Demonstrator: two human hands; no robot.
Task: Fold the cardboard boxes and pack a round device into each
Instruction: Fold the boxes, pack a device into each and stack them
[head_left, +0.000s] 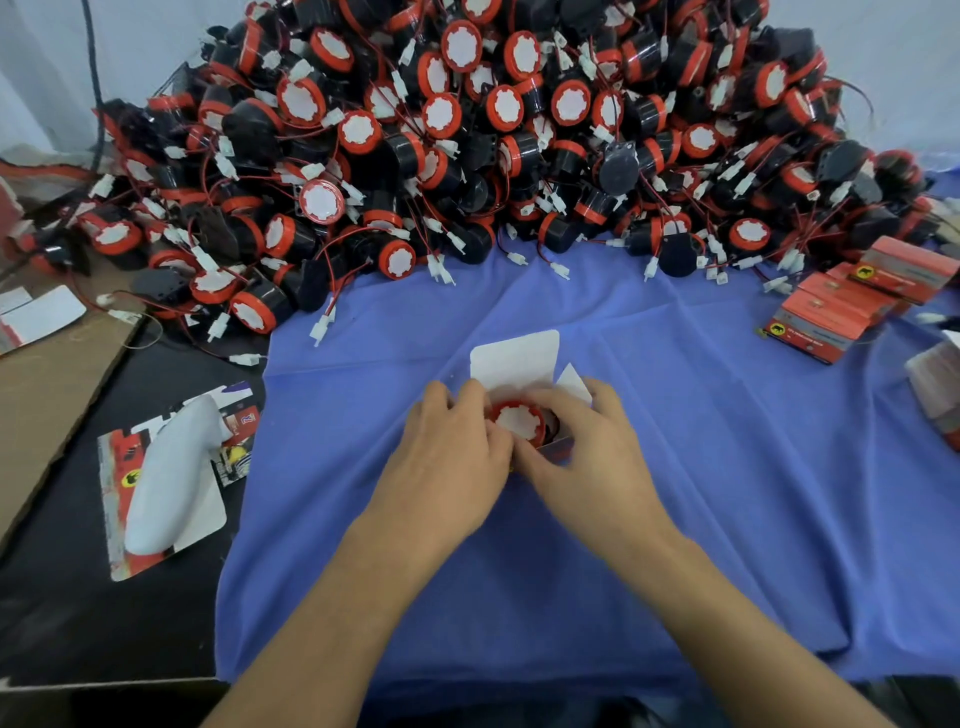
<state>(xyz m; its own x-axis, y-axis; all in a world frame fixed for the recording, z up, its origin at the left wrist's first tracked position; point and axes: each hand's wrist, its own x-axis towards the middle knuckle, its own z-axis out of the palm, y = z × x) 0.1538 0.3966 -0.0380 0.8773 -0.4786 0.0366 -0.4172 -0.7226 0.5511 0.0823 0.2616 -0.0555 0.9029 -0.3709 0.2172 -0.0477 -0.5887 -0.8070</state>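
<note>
A small cardboard box (514, 361) stands on the blue cloth (675, 467) in the middle, its white lid flap raised at the back. A round device (519, 421) with a red rim and white face sits in the box's open top. My left hand (452, 457) grips the box's left side, fingers curled at the device's edge. My right hand (587, 452) holds the right side, thumb and fingers curled round the device and box. Most of the box's body is hidden by both hands.
A big heap of round devices (467, 130) with red wires and white plugs fills the back. Folded red boxes (852, 301) lie at the right. A stack of flat box blanks (166, 483) lies at the left on a black surface, beside brown cardboard (47, 405).
</note>
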